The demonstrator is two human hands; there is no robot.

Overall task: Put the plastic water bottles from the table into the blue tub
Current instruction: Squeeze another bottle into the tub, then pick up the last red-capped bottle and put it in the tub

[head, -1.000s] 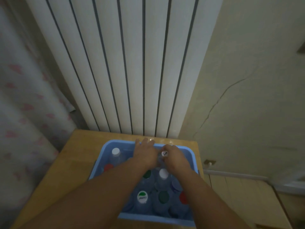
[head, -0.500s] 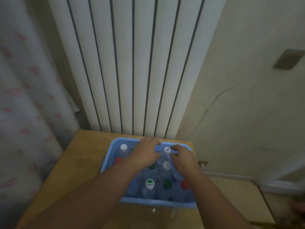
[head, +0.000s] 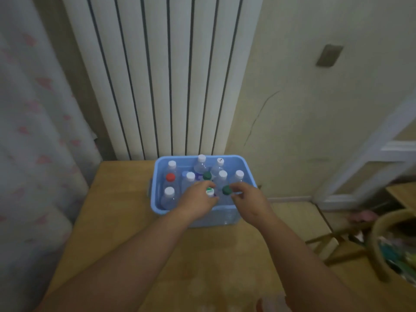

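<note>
Both hands reach over the near part of the blue tub [head: 157,194], which sits on the wooden bench [head: 117,199] in front of a white radiator [head: 162,75]. The left hand [head: 198,199] curls its fingers around the neck of a bottle with a white-and-green cap [head: 209,191]. Just to its right, the right hand [head: 249,199] pinches at a green-capped bottle [head: 226,190]; whether it truly grips it I cannot tell. Beyond and to the left of the hands, more plastic bottles [head: 171,167] stand upright in the tub, capped white, red and green.
</note>
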